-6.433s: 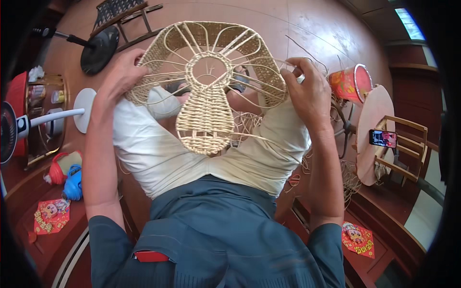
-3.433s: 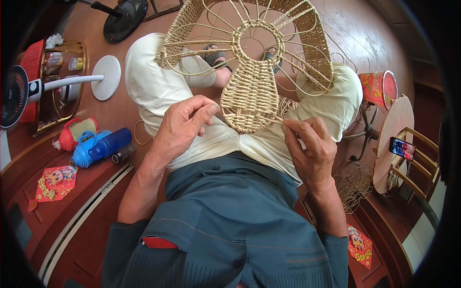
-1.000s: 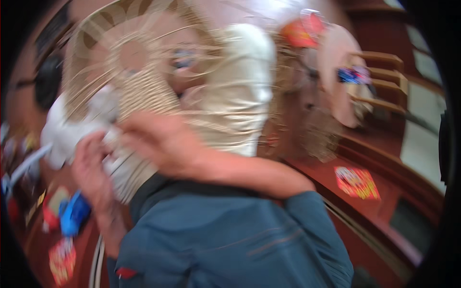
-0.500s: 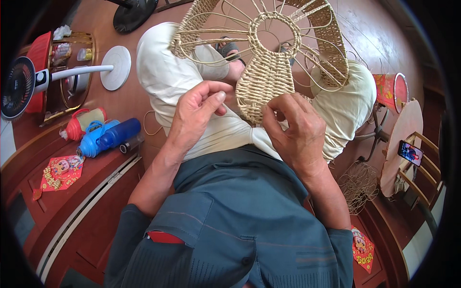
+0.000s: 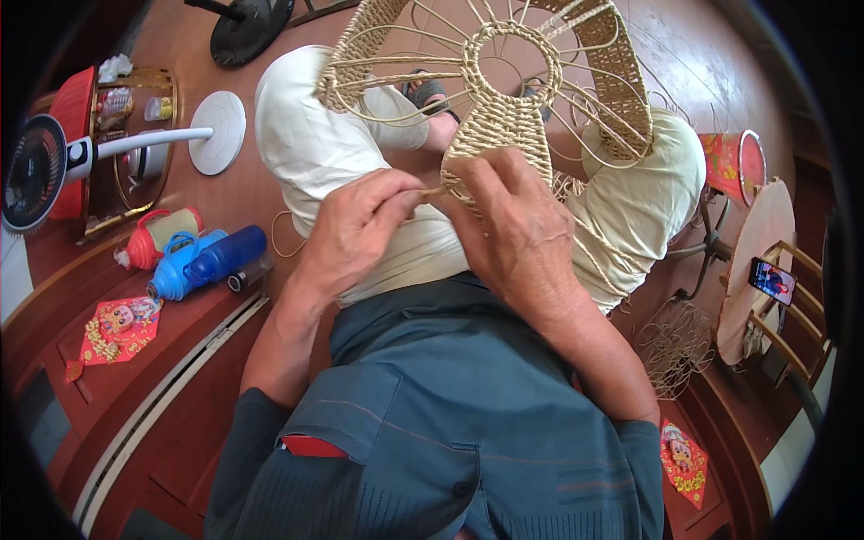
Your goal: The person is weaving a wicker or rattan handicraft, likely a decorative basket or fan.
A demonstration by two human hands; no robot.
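The woven piece sits between your knees, its narrow neck toward you and its wide band arching away, the ends resting on your trousers. Your left hand pinches a short strand between thumb and forefinger. Your right hand looks closed on the strand's other end, with fingers over the neck; whether they also press the weave, you can't tell from above.

Expect the piece to be light and springy. The dense neck and the round ring should be stiff enough to grip; the thin spokes would likely bend or pull out of line, so take hold of the neck or band. The strand seems dry and pliable, liable to fray if twisted hard, and best held close to the weave.

Your lap is the working surface, soft and sloping. Around you is a smooth reddish floor. On your left stand a fan and a blue bottle; on your right, a tangled bundle, a red bucket, and a phone by a round board.
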